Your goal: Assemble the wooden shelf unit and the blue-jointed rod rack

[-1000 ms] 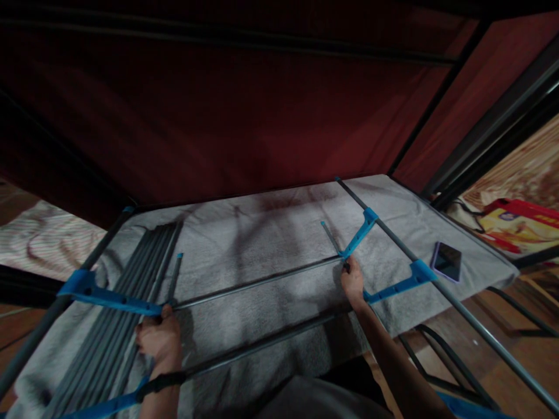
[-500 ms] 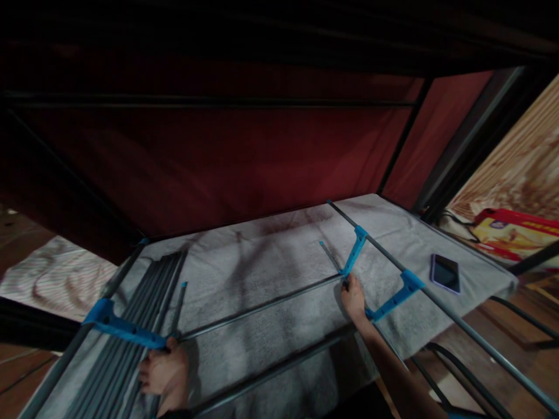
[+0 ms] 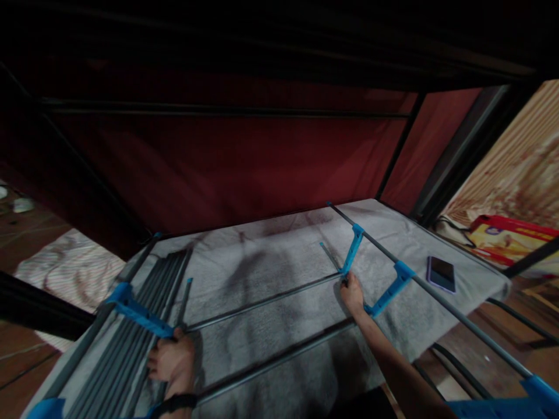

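A frame of grey metal tubes joined by blue plastic brackets lies before me. My left hand (image 3: 174,358) is wrapped round the left side tube, at the inner end of a blue bracket (image 3: 142,315). On the other side, my right hand (image 3: 351,294) grips the right side tube just below another blue bracket (image 3: 353,251). A thin crossbar (image 3: 266,299) runs between the two hands, and a thicker crossbar (image 3: 279,358) lies nearer to me. My fingers hide both joints in part. The long outer tube (image 3: 449,308) on the right carries a further blue bracket (image 3: 388,294).
A bundle of loose grey tubes (image 3: 131,337) lies under the left bracket. The grey cloth (image 3: 271,250) covers the surface beneath. A phone (image 3: 441,274) rests at right, with a red and yellow package (image 3: 510,241) beyond. Dark posts and a red panel (image 3: 244,169) close the back.
My view has shifted slightly, and blue brackets now show at the lower left and lower right edges. Both hands keep their grip on the frame in nearly the same places.
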`<state>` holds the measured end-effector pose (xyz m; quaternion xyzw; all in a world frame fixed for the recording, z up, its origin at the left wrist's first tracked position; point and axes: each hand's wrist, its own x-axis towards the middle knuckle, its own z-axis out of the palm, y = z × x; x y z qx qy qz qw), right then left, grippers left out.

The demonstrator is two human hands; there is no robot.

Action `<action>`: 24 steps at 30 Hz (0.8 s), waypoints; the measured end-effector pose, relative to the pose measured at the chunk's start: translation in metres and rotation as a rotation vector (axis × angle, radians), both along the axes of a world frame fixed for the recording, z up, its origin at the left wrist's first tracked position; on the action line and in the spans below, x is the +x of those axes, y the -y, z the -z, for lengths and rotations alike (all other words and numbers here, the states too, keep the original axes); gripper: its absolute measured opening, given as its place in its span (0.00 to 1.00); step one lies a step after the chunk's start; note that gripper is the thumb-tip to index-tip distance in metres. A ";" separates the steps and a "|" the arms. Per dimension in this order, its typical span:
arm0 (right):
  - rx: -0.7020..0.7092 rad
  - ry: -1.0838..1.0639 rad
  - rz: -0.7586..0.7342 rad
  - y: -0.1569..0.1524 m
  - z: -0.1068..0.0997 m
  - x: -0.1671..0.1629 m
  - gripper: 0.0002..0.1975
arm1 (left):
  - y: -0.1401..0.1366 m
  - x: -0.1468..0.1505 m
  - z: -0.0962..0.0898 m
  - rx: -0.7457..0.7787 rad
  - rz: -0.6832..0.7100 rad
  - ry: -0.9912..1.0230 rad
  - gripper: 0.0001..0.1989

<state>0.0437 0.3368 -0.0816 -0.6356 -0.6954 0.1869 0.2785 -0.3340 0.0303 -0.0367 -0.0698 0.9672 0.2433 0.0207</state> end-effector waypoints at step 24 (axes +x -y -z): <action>-0.061 -0.028 0.016 -0.004 0.007 -0.001 0.32 | 0.006 -0.008 0.006 -0.007 0.020 0.014 0.32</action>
